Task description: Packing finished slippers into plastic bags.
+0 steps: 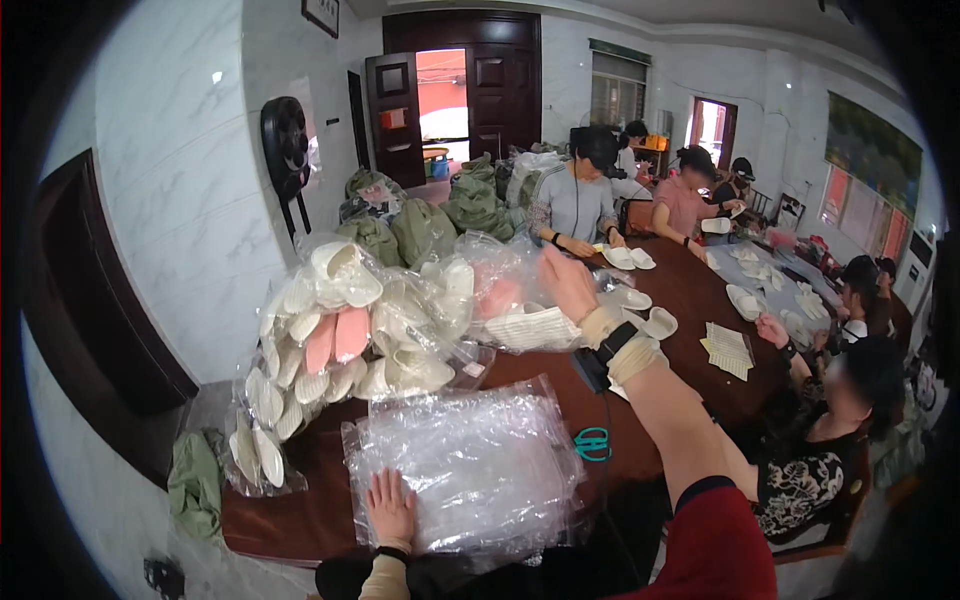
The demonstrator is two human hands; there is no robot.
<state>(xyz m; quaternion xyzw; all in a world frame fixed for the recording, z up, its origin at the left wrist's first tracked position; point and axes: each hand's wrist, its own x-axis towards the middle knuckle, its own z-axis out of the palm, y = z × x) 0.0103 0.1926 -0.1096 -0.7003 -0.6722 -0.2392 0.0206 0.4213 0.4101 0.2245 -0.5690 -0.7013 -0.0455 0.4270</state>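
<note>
My left hand (389,508) lies flat, fingers spread, on a stack of clear plastic bags (470,465) at the near edge of the dark wooden table (690,290). My right hand (567,283) reaches far forward over the table, wearing a black wrist device. It grips the edge of a clear bag holding a white ribbed slipper (535,327). A big heap of bagged white and pink slippers (350,330) rises to the left of that hand.
Teal scissors (592,444) lie right of the bag stack. Several other people sit around the table's far and right sides with slippers (630,258) and paper sheets (727,347). Green sacks (425,225) pile up by the open doorway.
</note>
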